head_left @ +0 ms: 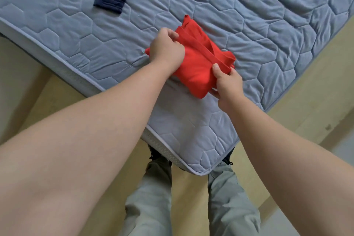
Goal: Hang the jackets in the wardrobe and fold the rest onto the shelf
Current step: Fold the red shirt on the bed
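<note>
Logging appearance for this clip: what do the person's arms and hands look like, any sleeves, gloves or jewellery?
The left forearm and right forearm are bare as far up as the frame shows, with no sleeves in view. The left hand and right hand wear no gloves; no watch, bracelet or ring shows. Below are light grey trousers and dark shoes.

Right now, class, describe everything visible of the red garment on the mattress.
The red garment is bright red soft cloth, folded into a compact bundle with a hemmed band across its top. It lies on the blue-grey quilted mattress near its corner. The left hand grips its left edge; the right hand pinches its near right end, thumb on top.
</note>
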